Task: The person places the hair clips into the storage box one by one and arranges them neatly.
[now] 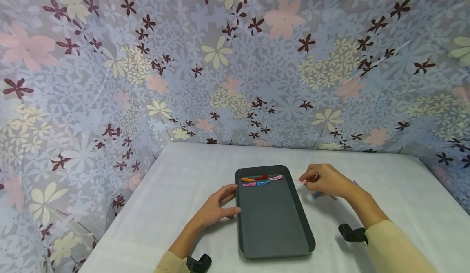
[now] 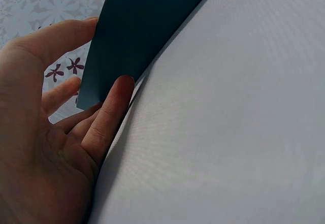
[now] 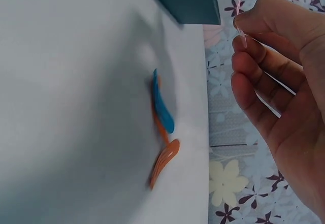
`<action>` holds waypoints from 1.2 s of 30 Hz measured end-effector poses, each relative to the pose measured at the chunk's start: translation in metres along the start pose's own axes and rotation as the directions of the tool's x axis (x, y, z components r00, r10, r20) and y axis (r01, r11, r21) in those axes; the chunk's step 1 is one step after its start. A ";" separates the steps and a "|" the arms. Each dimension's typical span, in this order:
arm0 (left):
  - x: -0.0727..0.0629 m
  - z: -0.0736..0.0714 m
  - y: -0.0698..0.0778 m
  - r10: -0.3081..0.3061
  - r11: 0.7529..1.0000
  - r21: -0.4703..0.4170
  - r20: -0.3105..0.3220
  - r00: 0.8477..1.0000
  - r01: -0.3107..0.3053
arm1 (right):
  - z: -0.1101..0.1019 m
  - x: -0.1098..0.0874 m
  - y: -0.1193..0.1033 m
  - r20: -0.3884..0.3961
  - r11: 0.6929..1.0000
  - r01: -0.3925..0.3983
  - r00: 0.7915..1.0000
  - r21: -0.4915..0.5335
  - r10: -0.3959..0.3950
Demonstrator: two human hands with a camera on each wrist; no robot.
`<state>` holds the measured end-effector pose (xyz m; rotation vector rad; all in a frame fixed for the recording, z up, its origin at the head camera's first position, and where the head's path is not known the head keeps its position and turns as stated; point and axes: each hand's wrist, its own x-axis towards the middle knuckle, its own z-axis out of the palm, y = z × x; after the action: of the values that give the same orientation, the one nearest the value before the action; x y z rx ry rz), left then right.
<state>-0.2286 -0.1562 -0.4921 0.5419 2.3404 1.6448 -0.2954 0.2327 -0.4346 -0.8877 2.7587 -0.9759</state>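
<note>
A dark grey tray lies on the table. At its far end are snap hair clips in two rows: an orange clip, a red clip and a pale pink clip, then a magenta clip and a blue clip. My left hand touches the tray's left side with spread fingers and thumb. Just right of the tray, my right hand pinches a pink hair clip between thumb and index finger, above the table.
Below my right hand lie loose clips on the white tabletop, including a blue one and an orange one; the hand partly hides them in the head view. Flower-patterned fabric stands behind and beside the table.
</note>
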 end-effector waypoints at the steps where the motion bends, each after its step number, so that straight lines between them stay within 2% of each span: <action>1: 0.000 0.000 0.000 0.001 1.000 0.001 -0.001 1.000 -0.001 | 0.000 0.001 -0.001 0.002 1.000 0.005 1.000 -0.003 -0.005; 5: -0.001 -0.001 0.004 0.002 1.000 -0.004 0.006 1.000 -0.002 | -0.001 0.006 -0.006 0.011 1.000 0.021 1.000 0.000 -0.021; 11: -0.003 -0.001 0.005 -0.005 1.000 -0.010 0.009 1.000 0.006 | 0.003 0.012 -0.010 0.029 0.998 0.059 0.998 0.001 -0.059; 12: -0.002 -0.001 0.001 -0.004 1.000 -0.007 0.005 1.000 0.004 | 0.003 0.013 -0.011 0.030 0.998 0.060 0.998 -0.004 -0.060; 20: -0.002 -0.001 -0.001 0.010 1.000 -0.012 0.010 1.000 -0.010 | 0.005 0.020 -0.018 0.040 0.998 0.052 0.998 -0.045 -0.050; 28: -0.001 -0.002 -0.002 0.014 1.000 -0.010 0.011 1.000 -0.014 | 0.007 0.027 -0.031 0.065 0.999 0.047 0.997 0.028 -0.048; 36: -0.003 -0.002 -0.001 0.011 1.000 -0.007 0.019 1.000 -0.011 | 0.016 0.035 -0.038 0.055 0.998 0.058 0.997 0.007 -0.058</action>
<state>-0.2268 -0.1590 -0.4922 0.5672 2.3219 1.6444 -0.3014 0.1808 -0.4201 -0.9837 2.6978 -0.9528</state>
